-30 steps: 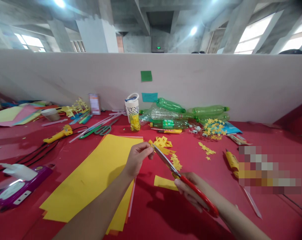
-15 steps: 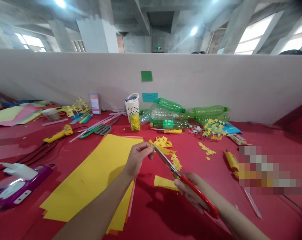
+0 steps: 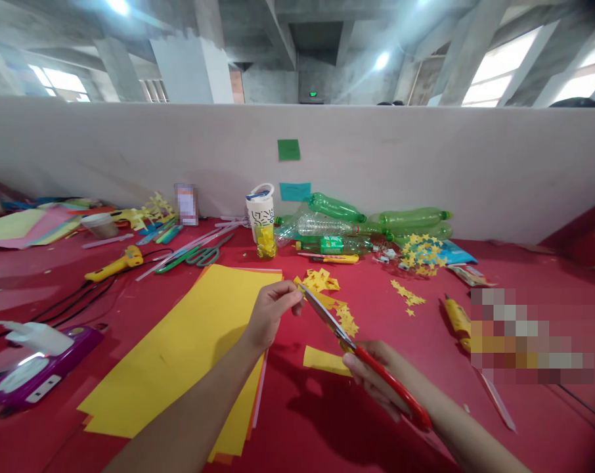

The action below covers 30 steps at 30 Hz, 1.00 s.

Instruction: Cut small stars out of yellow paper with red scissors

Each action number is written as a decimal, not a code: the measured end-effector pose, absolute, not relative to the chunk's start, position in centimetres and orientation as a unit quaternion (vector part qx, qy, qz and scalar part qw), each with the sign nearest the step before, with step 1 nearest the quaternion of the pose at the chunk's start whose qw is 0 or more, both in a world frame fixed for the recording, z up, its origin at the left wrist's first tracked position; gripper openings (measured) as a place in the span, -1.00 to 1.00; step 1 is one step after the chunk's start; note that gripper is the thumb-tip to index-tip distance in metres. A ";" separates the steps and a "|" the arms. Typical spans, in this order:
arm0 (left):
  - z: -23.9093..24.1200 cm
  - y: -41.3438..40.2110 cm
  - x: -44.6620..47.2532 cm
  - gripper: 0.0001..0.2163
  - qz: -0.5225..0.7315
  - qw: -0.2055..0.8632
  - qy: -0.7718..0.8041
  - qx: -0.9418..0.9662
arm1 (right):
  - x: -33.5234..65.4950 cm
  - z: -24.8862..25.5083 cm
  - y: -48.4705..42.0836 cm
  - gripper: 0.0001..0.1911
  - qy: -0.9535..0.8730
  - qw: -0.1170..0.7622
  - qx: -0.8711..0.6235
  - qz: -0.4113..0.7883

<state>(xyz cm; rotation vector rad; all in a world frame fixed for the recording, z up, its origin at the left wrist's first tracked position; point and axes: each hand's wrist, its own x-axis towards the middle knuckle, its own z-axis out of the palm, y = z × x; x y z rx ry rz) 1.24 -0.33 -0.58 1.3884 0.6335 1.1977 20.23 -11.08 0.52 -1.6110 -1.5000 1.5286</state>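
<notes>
Between the fingertips of my left hand [image 3: 274,307] a small piece of yellow paper [image 3: 297,281] is pinched. My right hand [image 3: 376,374] grips red-handled scissors [image 3: 327,316], whose blade tips touch or nearly touch that piece. Under the blades lie yellow paper scraps [image 3: 322,280] and a little heap of cut yellow stars [image 3: 347,320]. A yellow paper strip [image 3: 324,360] rests on the red table just left of my right hand. Beneath my left forearm spreads a stack of yellow sheets [image 3: 179,348], with orange and pink edges showing under it.
Green plastic bottles [image 3: 337,245] line the white partition beside a patterned cup [image 3: 259,213]. A purple power strip [image 3: 75,345] and a yellow glue gun [image 3: 115,264] with cables are at left. Green scissors [image 3: 203,255] lie behind the stack. Another yellow glue gun [image 3: 458,316] is at right.
Almost nothing differs. Both hands, the scissors and the paper piece keep practically the same place, with at most a tiny shift of the blades.
</notes>
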 end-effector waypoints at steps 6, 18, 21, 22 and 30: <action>-0.6 -0.4 1.3 -0.80 0.513 0.565 0.271 0.586 | 20.3 0.3 -10.9 -0.52 -0.547 0.222 -0.590 0.550; -0.9 -0.2 1.4 -0.77 0.496 0.567 0.289 0.591 | 20.4 -0.7 -10.5 -0.56 -0.472 0.367 -0.572 0.561; -0.8 -0.4 1.9 -0.77 0.437 0.567 0.309 0.626 | 21.2 -0.8 -9.6 -0.61 -0.478 0.411 -0.599 0.493; -0.8 -0.5 2.1 -0.77 0.410 0.565 0.316 0.642 | 21.6 -0.9 -9.3 -0.63 -0.482 0.419 -0.616 0.461; -0.9 -0.6 3.9 -0.74 0.214 0.354 0.350 0.840 | 24.4 -2.2 -7.1 -0.68 -0.489 0.454 -0.668 0.331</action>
